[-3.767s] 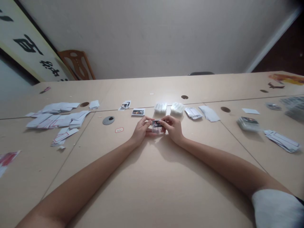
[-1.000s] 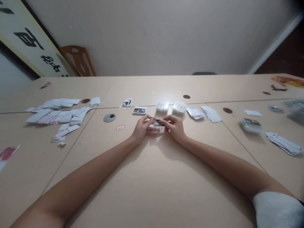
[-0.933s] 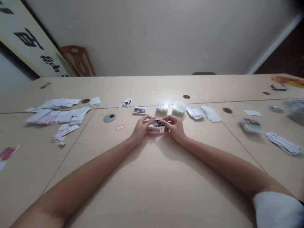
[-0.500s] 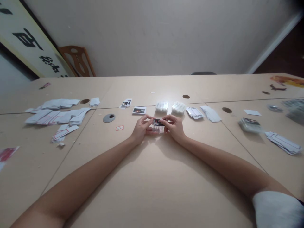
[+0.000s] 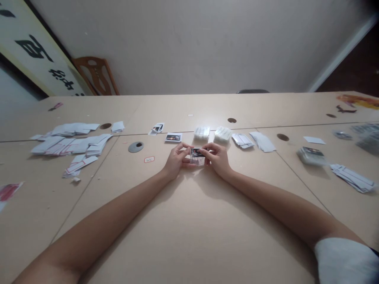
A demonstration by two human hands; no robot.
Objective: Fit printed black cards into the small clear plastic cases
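Between my hands, at the middle of the table, is a small clear plastic case (image 5: 196, 160) with a dark printed card (image 5: 196, 152) at its upper part. My left hand (image 5: 177, 159) grips the left side, thumb at the top edge and fingers below. On the right side my right hand (image 5: 218, 158) holds it, its thumb resting on the dark card. Whether the card is inside the case or on top of it, I cannot tell. Just beyond my hands stand two piles of clear cases (image 5: 201, 133), (image 5: 222, 134) and a stack of printed cards (image 5: 173, 137).
White paper slips (image 5: 71, 144) lie in heaps at the left, near a grey round cover (image 5: 136, 147). To the right are more slips (image 5: 262, 142), a stack of clear cases (image 5: 311, 156) and further slips (image 5: 353, 178). A red-edged label (image 5: 149, 159) lies left of my hands.
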